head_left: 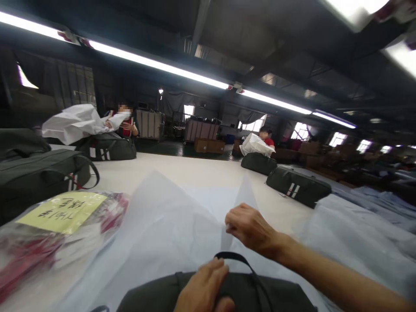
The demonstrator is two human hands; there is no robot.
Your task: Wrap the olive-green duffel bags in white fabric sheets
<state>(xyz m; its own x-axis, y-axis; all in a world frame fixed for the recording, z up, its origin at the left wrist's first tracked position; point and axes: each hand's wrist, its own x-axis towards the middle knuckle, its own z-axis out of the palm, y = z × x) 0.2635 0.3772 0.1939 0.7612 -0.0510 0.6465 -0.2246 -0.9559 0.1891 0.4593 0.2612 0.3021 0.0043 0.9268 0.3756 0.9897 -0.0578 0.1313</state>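
A dark green duffel bag (276, 288) with a black carry strap (238, 256) lies at the bottom of the view, right in front of me. My left hand (204, 286) rests on top of it beside the strap, fingers stretched out. Beyond the bag, a thin white sheet (175, 225) spreads over the table, with two corners standing up. My right hand (250, 227) is raised over the sheet, its fingers closed on the edge near the right-hand peak. The bag's lower part is out of view.
Clear packets with a yellow handwritten note (65, 212) lie left, near more duffel bags (42, 173). Another duffel (299, 186) and white sheets (360, 238) are on the right. Across the pale table (195, 169), two people (128, 125) handle white sheets.
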